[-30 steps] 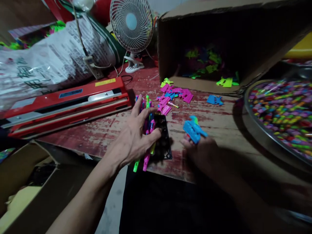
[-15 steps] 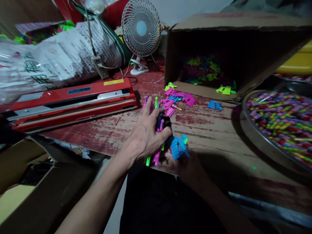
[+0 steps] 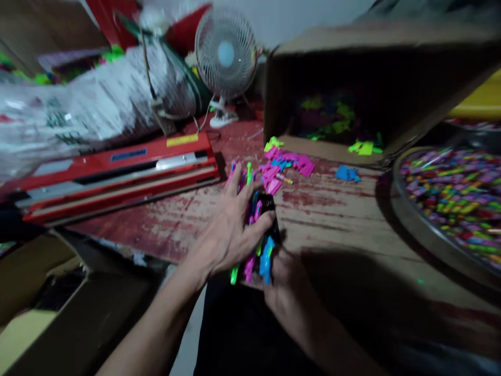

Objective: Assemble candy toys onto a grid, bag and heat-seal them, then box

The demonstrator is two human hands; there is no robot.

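My left hand point(image 3: 229, 230) lies over a row of upright pink, green and blue plastic pieces point(image 3: 249, 269), its fingers spread and its thumb reaching right. The row stands in or against a dark holder point(image 3: 270, 206) at the table's front edge; its full shape is hidden by my hand. At the near right end of the row, my right hand point(image 3: 287, 279) is closed on a flat blue plastic piece point(image 3: 266, 259), seen edge-on. The right fingertips are blurred. Beyond the holder lies a loose pile of pink and blue plastic pieces point(image 3: 303, 164).
A red heat sealer point(image 3: 117, 169) lies left, before a white sack point(image 3: 105, 99). A clip fan point(image 3: 226, 55) stands behind. The cardboard box point(image 3: 329, 151) opens toward me with plastic pieces inside. A round metal basin point(image 3: 407, 209) of small colourful items sits right. Another carton point(image 3: 113, 292) is below left.
My right hand has brought the blue piece leftward to the row and turned it from face-up to edge-on. My left hand stays over the row. The view has shifted slightly.
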